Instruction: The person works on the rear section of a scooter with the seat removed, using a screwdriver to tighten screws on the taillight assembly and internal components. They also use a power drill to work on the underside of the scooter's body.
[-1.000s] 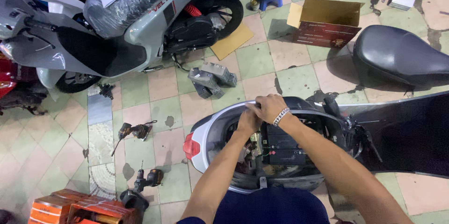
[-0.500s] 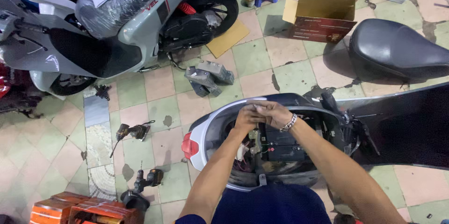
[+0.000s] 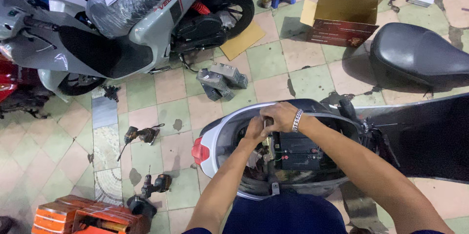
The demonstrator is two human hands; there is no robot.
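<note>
Both hands (image 3: 271, 121) grip metal part (image 3: 267, 142) (above battery (image 3: 298, 150)).

A motorbike repair workshop: a grey scooter (image 3: 122, 33) is standing on a tiled floor (image 3: 273, 63), a detached black seat (image 3: 420, 55) is lying nearby, and power drills (image 3: 141, 135) and an orange toolbox (image 3: 88, 217) are sitting beside an opened scooter body (image 3: 215, 136).
</note>
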